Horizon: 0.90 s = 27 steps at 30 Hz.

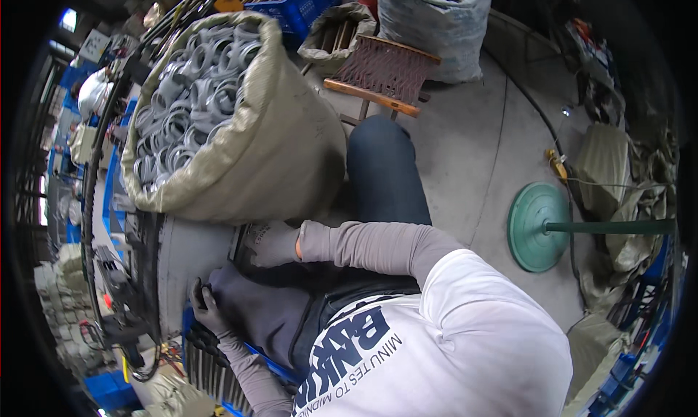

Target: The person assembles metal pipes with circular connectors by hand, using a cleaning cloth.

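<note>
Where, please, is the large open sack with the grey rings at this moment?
In the head view, the large open sack is at the upper left, left of the woven-seat stool and just above the gloved right hand in the picture.

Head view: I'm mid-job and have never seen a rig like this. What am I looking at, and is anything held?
There is no machine here, just a seated person in grey gloves. The single picture comes from a wide fisheye camera on their head, looking down, so straight edges bend near the rim. The body lies slanted across it: the right hand is the upper one, just below the big sack; the left hand is lower, beside a knee, fingers bent. Grey rings fill the sack. On the floor, to its right, stand a stool and a green stand. I see nothing held, but neither grasp shows clearly enough to be sure.
</note>
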Each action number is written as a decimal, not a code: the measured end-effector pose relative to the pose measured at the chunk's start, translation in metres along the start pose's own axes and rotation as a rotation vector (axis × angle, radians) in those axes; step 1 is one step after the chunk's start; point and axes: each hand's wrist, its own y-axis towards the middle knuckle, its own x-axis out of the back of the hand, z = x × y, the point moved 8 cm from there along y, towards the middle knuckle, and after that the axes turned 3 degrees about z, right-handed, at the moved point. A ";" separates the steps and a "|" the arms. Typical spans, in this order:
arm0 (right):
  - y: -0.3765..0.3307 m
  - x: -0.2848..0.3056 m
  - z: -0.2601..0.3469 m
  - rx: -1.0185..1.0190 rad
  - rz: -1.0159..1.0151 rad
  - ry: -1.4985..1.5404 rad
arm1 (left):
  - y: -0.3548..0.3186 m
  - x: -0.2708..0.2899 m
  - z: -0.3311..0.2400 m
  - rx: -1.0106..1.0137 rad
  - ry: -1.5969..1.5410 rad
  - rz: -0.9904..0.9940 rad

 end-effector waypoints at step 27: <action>-0.083 0.156 -0.080 -0.376 -0.833 0.588 | 0.051 -0.095 -0.105 -0.063 0.122 0.112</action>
